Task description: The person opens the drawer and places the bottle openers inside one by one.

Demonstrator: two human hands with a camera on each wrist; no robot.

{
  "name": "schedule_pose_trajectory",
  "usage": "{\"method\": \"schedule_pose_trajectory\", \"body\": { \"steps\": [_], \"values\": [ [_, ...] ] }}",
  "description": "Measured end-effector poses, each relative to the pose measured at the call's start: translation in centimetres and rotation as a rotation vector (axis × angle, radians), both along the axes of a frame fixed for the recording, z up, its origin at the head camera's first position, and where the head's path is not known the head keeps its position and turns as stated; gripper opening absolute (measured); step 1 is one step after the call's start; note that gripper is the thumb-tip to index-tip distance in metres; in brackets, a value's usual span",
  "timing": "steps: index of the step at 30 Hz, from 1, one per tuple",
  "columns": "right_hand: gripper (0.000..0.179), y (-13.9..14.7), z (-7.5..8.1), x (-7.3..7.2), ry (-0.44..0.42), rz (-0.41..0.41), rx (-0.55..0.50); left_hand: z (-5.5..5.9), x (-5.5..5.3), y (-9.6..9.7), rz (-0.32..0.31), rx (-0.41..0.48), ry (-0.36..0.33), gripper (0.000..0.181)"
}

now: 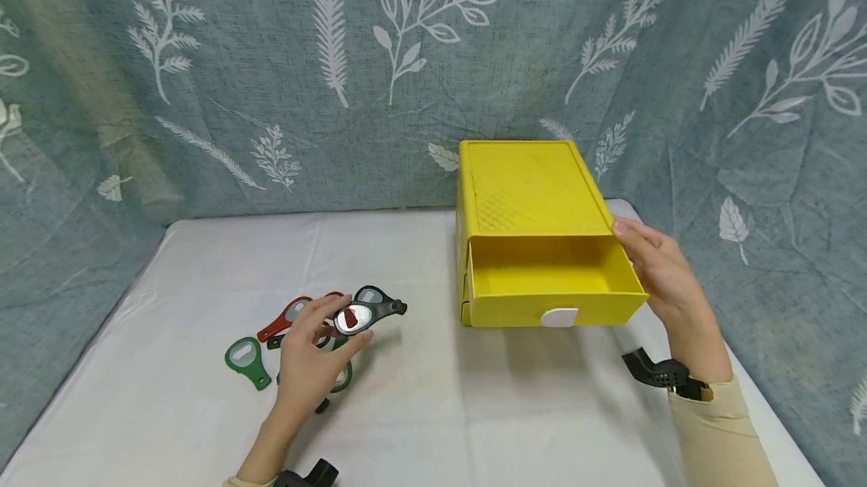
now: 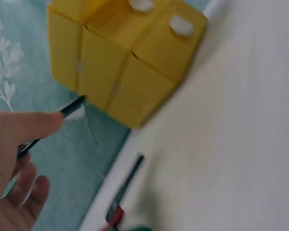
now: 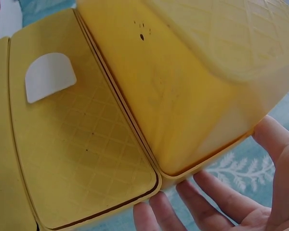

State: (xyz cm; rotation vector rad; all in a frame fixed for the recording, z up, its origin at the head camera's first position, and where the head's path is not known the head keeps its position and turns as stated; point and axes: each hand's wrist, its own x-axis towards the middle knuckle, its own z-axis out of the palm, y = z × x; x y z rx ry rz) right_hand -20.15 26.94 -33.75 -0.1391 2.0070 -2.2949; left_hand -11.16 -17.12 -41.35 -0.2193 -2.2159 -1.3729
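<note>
In the head view my left hand point(image 1: 314, 355) pinches a black bottle opener point(image 1: 354, 318) with a white oval and a red figure on it. The left wrist view catches its dark tip point(image 2: 73, 107) beyond the thumb. Under and around that hand lie more openers, among them a green one point(image 1: 244, 360), a red one point(image 1: 284, 319) and another black one point(image 1: 371, 294); the hand partly hides this group. My right hand point(image 1: 660, 269) touches the right side of a yellow drawer cabinet point(image 1: 535, 186), fingers spread along its edge point(image 3: 231, 197). The top drawer point(image 1: 501, 311) is pulled out.
The cabinet stands at the back right of a white-covered table point(image 1: 420, 427). Lower drawers with white handles point(image 3: 50, 77) are closed. A grey-green leaf-patterned curtain point(image 1: 271, 95) hangs behind and at both sides.
</note>
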Motion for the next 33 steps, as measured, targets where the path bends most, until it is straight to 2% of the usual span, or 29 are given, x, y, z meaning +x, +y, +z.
{"method": "schedule_pose_trajectory", "body": {
  "steps": [2, 4, 8, 11, 19, 27, 33],
  "values": [
    [0.019, -0.1, -0.1, 0.0, -0.001, -0.002, 0.001, 1.8, 0.5, 0.6, 0.016, 0.076, 0.03, 0.053],
    [0.019, -0.1, -0.1, 0.0, -0.005, -0.007, 0.009, 2.9, 0.4, 0.7, 0.017, 0.13, 0.065, 0.053],
    [0.022, -0.2, 0.0, 0.1, -0.009, -0.02, 0.023, 5.0, 0.3, 1.0, 0.025, 0.176, 0.099, 0.052],
    [0.024, -0.1, 0.0, 0.2, -0.009, -0.025, 0.021, 6.3, 0.1, 1.4, -0.004, 0.191, 0.11, 0.053],
    [0.026, 0.0, -0.1, 0.3, -0.011, -0.022, 0.011, 7.7, -1.5, 3.0, -0.159, 0.237, 0.172, 0.059],
    [0.026, 0.0, -0.1, 0.2, -0.001, -0.018, 0.009, 10.2, -1.9, 6.1, -0.265, 0.217, 0.214, 0.056],
    [0.027, -0.2, -0.1, 0.1, 0.001, -0.014, 0.01, 10.6, -2.5, 8.5, -0.33, 0.207, 0.209, 0.052]
  ]
}}
